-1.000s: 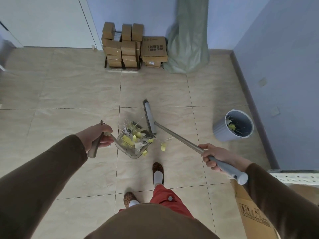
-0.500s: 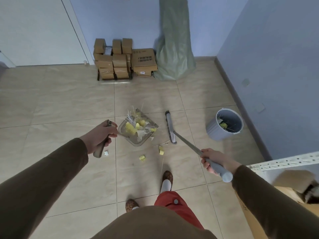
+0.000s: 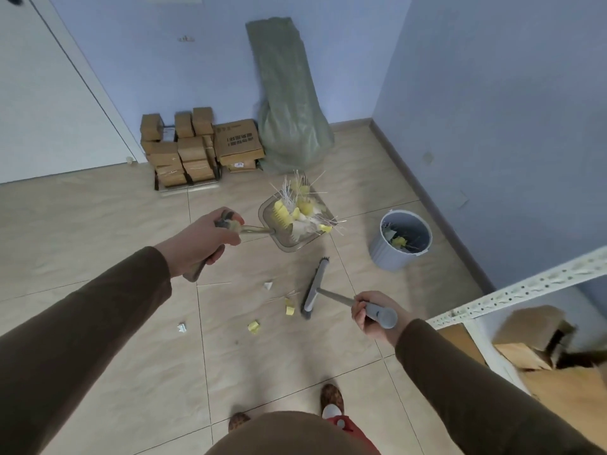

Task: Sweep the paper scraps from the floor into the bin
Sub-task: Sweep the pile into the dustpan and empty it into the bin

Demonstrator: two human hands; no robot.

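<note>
My left hand [image 3: 200, 239] grips the handle of a clear dustpan [image 3: 289, 239], held above the floor. The pan carries a heap of yellow and white paper scraps and thin white sticks [image 3: 300, 206]. My right hand [image 3: 369, 318] holds the grey handle of a broom; its grey broom head [image 3: 313, 289] rests on the tiles below the pan. Loose paper scraps [image 3: 289, 307] lie on the floor left of the broom head, another yellow one [image 3: 253, 326] and a white one [image 3: 182, 327] further left. A grey bin [image 3: 399, 257] with some scraps inside stands to the right of the pan.
Stacked cardboard boxes [image 3: 197, 149] and a green sack [image 3: 289, 103] stand against the far wall. A white perforated metal rack [image 3: 525, 289] and cardboard [image 3: 565, 385] crowd the right foreground. Blue walls close the corner behind the bin. My feet [image 3: 331, 400] are at the bottom.
The dustpan has risen off the floor and moved right toward the bin. The broom head has swung back closer to me, and several scraps are left on the tiles.
</note>
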